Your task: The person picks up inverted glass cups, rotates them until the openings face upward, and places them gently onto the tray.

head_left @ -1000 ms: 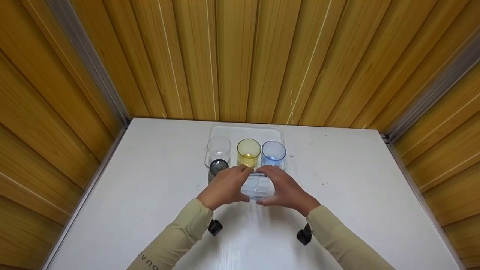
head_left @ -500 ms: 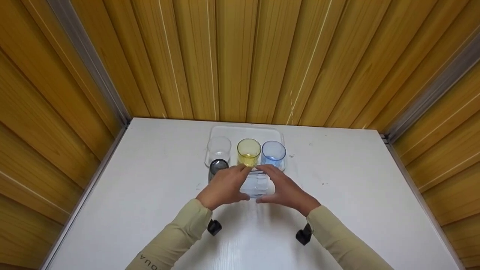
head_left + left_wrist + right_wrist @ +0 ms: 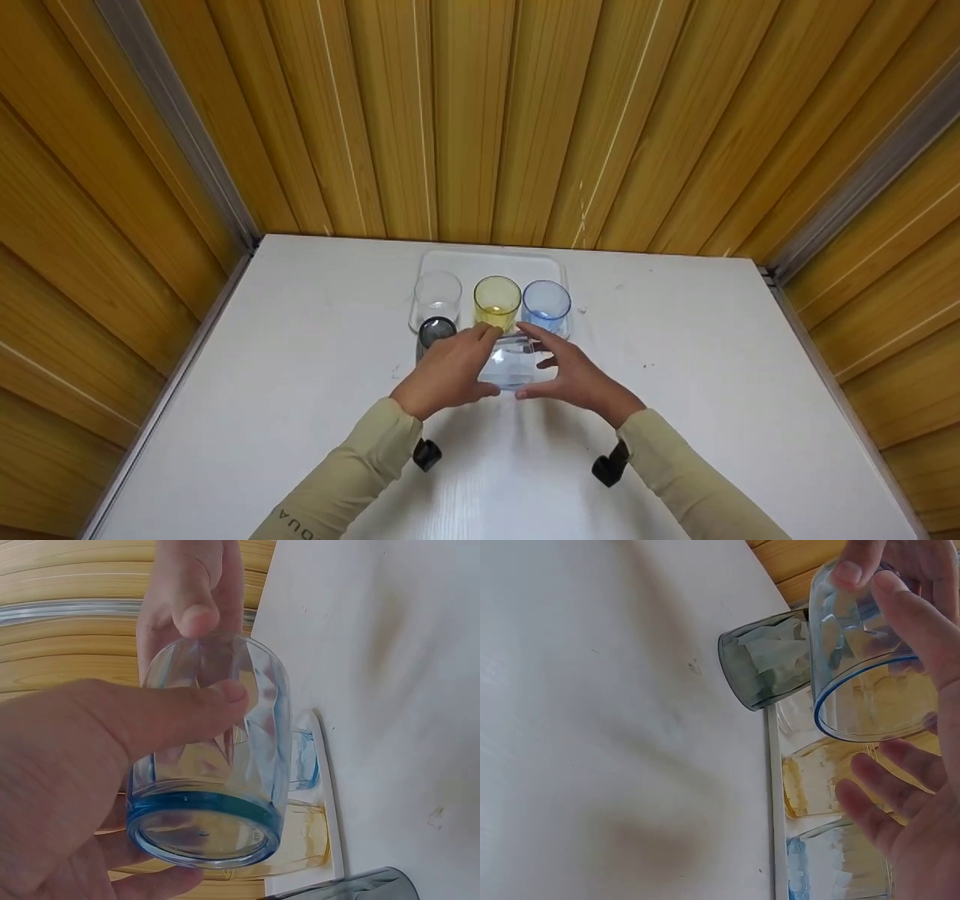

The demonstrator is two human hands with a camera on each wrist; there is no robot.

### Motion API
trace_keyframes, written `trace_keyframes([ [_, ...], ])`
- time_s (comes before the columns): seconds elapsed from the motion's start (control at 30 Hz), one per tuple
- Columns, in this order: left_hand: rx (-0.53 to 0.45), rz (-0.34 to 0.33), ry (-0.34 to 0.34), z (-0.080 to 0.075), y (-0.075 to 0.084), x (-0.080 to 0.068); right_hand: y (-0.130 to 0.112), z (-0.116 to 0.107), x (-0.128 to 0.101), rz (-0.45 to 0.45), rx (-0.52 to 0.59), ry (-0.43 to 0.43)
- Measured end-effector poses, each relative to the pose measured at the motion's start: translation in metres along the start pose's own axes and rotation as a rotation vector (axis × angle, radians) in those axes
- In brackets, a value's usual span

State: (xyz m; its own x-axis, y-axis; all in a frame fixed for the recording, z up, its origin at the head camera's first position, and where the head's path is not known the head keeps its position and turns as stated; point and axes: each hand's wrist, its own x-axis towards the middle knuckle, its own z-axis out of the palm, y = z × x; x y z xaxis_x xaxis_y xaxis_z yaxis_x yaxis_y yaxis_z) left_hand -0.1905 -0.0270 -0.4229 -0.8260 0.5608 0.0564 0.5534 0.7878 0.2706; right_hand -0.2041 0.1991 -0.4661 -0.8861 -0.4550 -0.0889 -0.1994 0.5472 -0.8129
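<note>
A pale blue-tinted drinking glass lies on its side in the air between the hands, its thick base towards the left and its mouth towards the right. My left hand grips it, thumb across the near side and fingers behind, as the left wrist view shows. At the mouth end, my right hand is spread around the glass; its thumb is near the wall and its other fingers stand away from it. A dark grey glass, apparently upside down, stands beside my left hand, partly covered by it.
Behind the hands, a white tray bears a clear glass, a yellow glass and a blue glass. The white table meets wood-patterned panels at the back and sides.
My right hand's fingers have spread and come away from the glass, leaving a gap. The glass has turned slightly and shifted a little, still in my left hand.
</note>
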Motion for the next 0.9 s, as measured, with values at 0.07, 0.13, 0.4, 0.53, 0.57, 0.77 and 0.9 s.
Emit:
trace_keyframes([
  [0.07, -0.021, -0.009, -0.001, 0.000, 0.000, 0.001, 0.000, -0.001, 0.001, 0.007, 0.035, -0.002],
  [0.13, -0.042, -0.016, -0.006, 0.000, 0.000, 0.001, 0.001, -0.003, 0.001, 0.006, 0.069, -0.006],
  [0.4, -0.090, -0.016, 0.019, 0.002, -0.003, 0.001, 0.000, -0.009, 0.002, 0.032, 0.262, -0.028],
  [0.53, -0.090, 0.000, 0.052, 0.002, -0.003, 0.001, 0.000, -0.012, 0.002, 0.028, 0.323, -0.025],
  [0.57, -0.087, 0.003, 0.058, 0.001, -0.003, 0.001, 0.001, -0.012, 0.003, 0.030, 0.330, -0.023],
  [0.77, -0.102, -0.002, 0.066, 0.001, -0.003, 0.002, 0.001, -0.013, 0.003, 0.045, 0.354, -0.014],
  [0.9, -0.112, -0.008, 0.063, 0.002, -0.003, 0.003, 0.000, -0.014, 0.003, 0.038, 0.359, -0.010],
])
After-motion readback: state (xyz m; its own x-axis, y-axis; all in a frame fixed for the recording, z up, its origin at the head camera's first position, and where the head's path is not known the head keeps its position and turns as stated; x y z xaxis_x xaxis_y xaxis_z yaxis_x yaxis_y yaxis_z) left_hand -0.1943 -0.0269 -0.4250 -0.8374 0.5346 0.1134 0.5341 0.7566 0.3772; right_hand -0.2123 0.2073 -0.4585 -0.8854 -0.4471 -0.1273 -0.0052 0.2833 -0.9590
